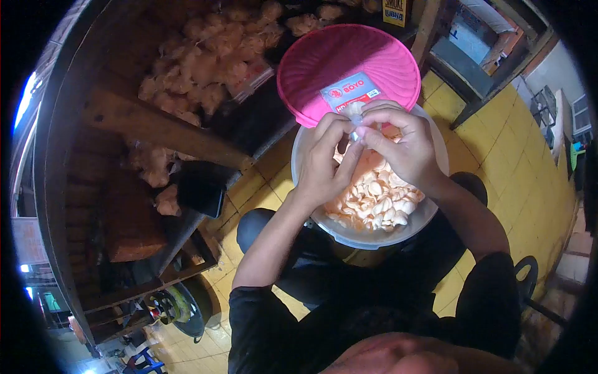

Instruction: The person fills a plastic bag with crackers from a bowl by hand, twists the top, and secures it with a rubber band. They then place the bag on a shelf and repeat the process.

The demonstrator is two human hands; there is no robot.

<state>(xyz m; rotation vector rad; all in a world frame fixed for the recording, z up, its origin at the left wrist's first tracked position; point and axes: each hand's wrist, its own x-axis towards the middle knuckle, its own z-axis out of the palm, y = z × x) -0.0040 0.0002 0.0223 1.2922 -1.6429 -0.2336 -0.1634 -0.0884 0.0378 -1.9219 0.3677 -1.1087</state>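
Plastic bag point(350, 95), thin, light and likely slippery, was pinched at its near end by the left hand point(324, 159) and right hand point(402, 143), fingertips closed on it above a bowl point(374, 240) of crackers point(374, 199). Its long axis ran away from the hands, printed end over a pink lid point(336, 56); that crumpled near edge seemed the safest hold.

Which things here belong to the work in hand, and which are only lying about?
In use: left hand, right hand, the small clear bag both pinch, loose crackers, white bowl, pink dish, BOYO pack.
Lying about: bagged crackers, black object, yellow box.
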